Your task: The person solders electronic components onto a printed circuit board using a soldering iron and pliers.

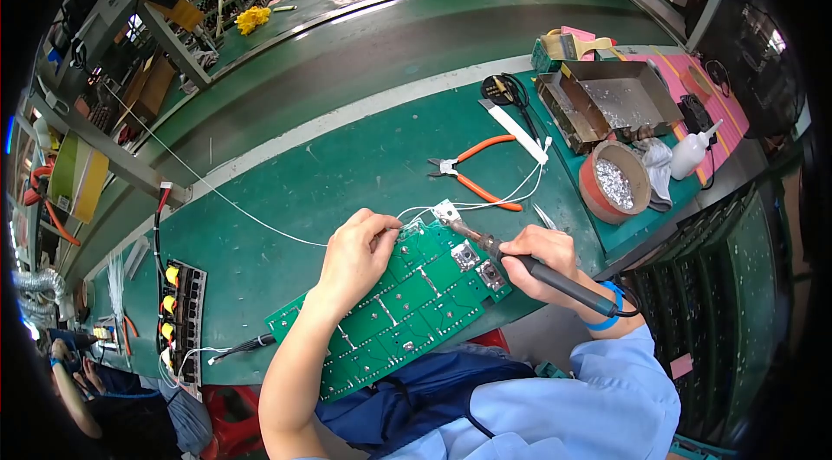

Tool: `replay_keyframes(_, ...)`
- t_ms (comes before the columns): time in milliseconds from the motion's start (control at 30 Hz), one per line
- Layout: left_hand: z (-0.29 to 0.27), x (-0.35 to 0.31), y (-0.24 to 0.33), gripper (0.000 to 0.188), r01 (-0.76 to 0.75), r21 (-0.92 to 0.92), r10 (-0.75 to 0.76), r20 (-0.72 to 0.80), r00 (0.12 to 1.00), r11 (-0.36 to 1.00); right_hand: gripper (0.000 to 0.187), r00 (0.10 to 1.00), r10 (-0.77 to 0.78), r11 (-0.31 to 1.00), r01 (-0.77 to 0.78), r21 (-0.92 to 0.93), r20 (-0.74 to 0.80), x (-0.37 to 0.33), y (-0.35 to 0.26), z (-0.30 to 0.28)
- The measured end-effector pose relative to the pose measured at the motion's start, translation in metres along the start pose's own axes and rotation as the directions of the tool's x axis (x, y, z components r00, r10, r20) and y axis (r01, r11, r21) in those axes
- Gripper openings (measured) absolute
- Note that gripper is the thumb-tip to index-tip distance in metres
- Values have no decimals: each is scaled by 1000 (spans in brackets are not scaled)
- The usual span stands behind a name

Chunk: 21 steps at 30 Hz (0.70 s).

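A large green circuit board (pixel 446 314) lies tilted near the table's front edge, solder side up. My right hand (pixel 544 262) grips a soldering iron (pixel 562 282) with a dark handle. Its tip reaches a small whitish metal piece (pixel 446 211) at the board's far corner. Closed in a pinch, my left hand (pixel 357 259) holds a thin white wire (pixel 419 210) at the board's far edge; the fingertips partly hide the wire's end. Two square metal parts (pixel 465 255) sit on the board by the iron. Orange-handled cutting pliers (pixel 472 167) lie open beyond the board.
To the right are a metal tray (pixel 637 96), a round tub (pixel 614 183) of silvery scraps, a white squeeze bottle (pixel 693 151) and tweezers (pixel 544 217). A strip with yellow parts (pixel 182 313) stands left. Another person's arm (pixel 76 399) shows at lower left.
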<state>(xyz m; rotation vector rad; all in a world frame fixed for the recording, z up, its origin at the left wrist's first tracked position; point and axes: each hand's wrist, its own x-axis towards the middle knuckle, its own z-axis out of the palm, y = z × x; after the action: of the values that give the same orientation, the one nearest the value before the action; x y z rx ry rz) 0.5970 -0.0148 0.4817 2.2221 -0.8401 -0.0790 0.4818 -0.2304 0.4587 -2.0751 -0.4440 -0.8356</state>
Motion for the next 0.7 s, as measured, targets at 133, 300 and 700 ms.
replay_keyframes(133, -1, 0, 1, 10, -17, 13, 17, 0, 1000, 1000, 17, 1000, 15, 1000, -15, -7, 2, -2, -5, -4)
replay_keyframes(300, -1, 0, 3, 10, -6, 1, 6, 9, 1000, 1000, 15, 996, 83, 997, -84, 3, 41, 7, -6, -9)
replay_keyframes(700, -3, -3, 2, 7, 15, 6, -15, -28, 999, 1000, 11, 981, 190, 980, -188, 61, -34, 9, -1, -12)
